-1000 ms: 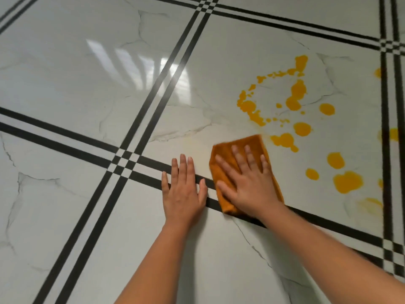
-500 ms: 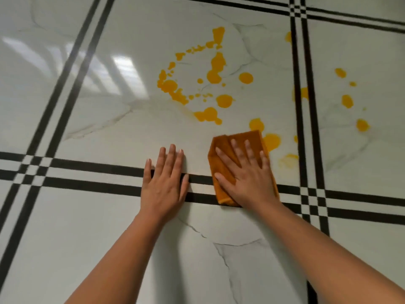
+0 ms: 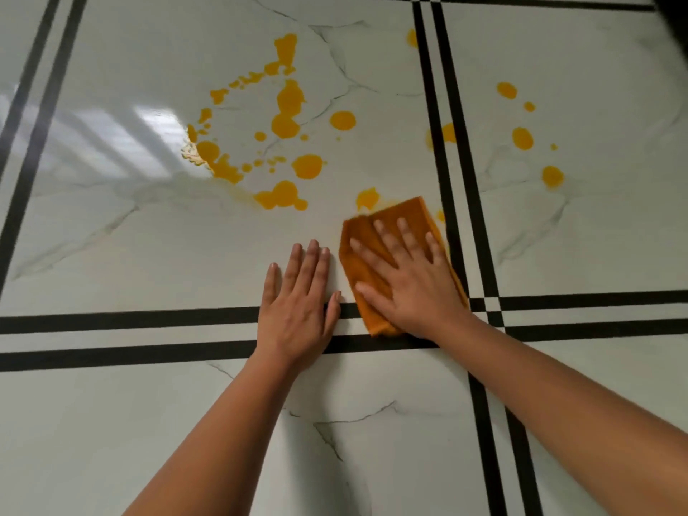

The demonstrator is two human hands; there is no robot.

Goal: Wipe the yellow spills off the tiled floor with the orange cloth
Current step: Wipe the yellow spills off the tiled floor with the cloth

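Nearest, left hand (image 3: pixel 298 310) lay flat, fingers released, across the black double stripe (image 3: pixel 130 335); beside it, right hand (image 3: pixel 409 281) pressed open-palmed on the folded orange cloth (image 3: pixel 400 214), grasping nothing. Beyond the stripe, yellow spills (image 3: pixel 286 124) dotted the white tiled floor (image 3: pixel 149 247).

You have two hands on the floor (image 3: pixel 111 236) — the left hand (image 3: pixel 298 310) laid flat with five fingers (image 3: pixel 294 258) showing, the right hand (image 3: pixel 413 281) spread flat, also with five showing. One orange cloth (image 3: pixel 402 214) lies under the right hand. Two pairs of black stripes (image 3: pixel 443 143) cross just right of the cloth — one pair running sideways, one running away from you; a third pair runs far left of it. Right of the crossing you can count about six yellow spills (image 3: pixel 522 138). Left of it sit roughly six large blobs (image 3: pixel 307 166) plus many small drops, too fine to count exactly.
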